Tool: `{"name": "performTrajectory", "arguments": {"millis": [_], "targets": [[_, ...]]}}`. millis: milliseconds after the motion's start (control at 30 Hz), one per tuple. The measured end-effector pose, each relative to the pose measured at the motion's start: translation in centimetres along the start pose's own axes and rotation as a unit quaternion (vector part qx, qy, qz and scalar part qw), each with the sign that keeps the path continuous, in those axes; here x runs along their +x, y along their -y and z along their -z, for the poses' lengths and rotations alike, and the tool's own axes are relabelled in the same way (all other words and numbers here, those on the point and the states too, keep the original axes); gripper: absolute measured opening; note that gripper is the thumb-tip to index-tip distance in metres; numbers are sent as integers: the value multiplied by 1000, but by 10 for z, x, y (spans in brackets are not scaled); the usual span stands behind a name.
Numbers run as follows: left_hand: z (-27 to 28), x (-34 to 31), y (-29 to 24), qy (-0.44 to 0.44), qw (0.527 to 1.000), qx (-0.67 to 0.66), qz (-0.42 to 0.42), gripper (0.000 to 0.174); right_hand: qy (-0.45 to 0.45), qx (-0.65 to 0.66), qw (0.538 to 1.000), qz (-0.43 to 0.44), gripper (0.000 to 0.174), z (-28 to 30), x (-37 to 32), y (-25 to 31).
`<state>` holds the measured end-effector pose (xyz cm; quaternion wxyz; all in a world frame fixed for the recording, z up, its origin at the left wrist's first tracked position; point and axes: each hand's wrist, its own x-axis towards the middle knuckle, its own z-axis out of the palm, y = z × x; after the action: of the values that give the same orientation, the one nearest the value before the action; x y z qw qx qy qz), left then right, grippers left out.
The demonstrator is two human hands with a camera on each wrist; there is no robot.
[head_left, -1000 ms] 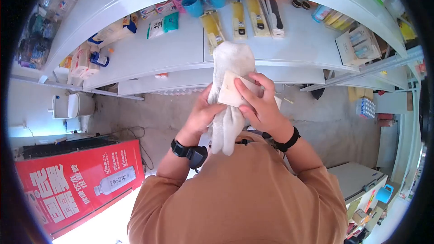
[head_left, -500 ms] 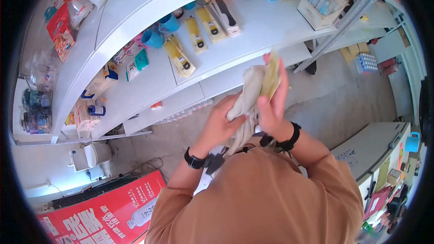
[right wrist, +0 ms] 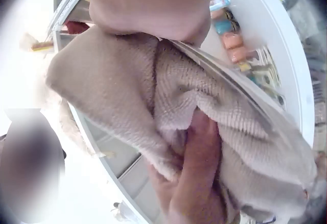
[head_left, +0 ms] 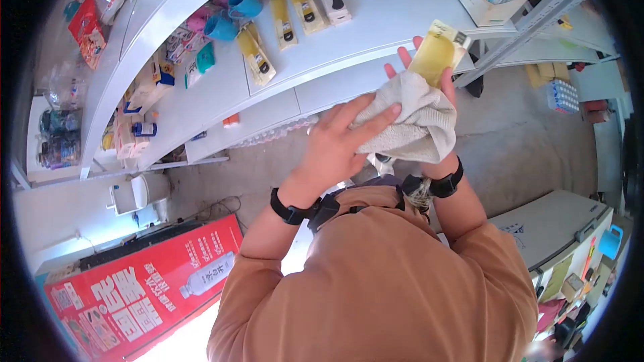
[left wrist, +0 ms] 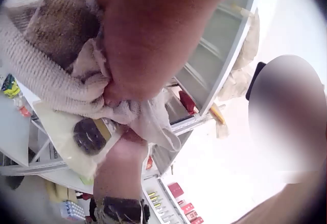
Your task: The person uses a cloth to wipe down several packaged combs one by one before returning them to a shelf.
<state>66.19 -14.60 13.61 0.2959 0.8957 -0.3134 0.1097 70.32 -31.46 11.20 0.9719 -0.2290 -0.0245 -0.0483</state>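
In the head view a flat yellow package point(head_left: 433, 53) with a dark label at its top corner tilts up in front of the body. My right hand point(head_left: 447, 87) holds it from behind, fingertips showing past one edge and thumb side past the other; the palm is hidden. A crumpled grey-white cloth point(head_left: 419, 124) covers the package's lower part. My left hand point(head_left: 330, 147) grips this cloth, two fingers stretched over its top. Soiled brown patches mark the cloth point(left wrist: 61, 24) in the left wrist view. The right wrist view shows left fingers point(right wrist: 202, 152) tucked into its folds.
Similar yellow packages point(head_left: 255, 53) lie in a row on the white shelf point(head_left: 376, 20) ahead, beside blue cups point(head_left: 245, 3). A white box point(head_left: 490, 0) of packets stands at the shelf's right end. A red poster point(head_left: 147, 281) is at lower left, a grey-lidded chest point(head_left: 550, 228) at right.
The view has turned to the right. The package has swung from near upright, edge-on, to showing its yellow face, and the cloth now spreads over its lower part under my left hand.
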Motion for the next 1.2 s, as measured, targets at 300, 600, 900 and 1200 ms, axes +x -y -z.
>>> {"name": "performTrajectory", "arguments": {"millis": [300,600,900,1200], "targets": [[-10,-16,-11,65,996,2,-65,70,-30,-36,999,3,53,38,21,31],[-24,-11,-16,-5,999,1,-43,71,-20,-13,991,-129,53,25,-12,20],[-37,-31,-5,-57,617,-709,337,57,-54,-133,989,18,48,12,13,34],[-28,-38,6,-83,589,-733,330,53,-141,-108,983,-47,49,32,26,6]]}}
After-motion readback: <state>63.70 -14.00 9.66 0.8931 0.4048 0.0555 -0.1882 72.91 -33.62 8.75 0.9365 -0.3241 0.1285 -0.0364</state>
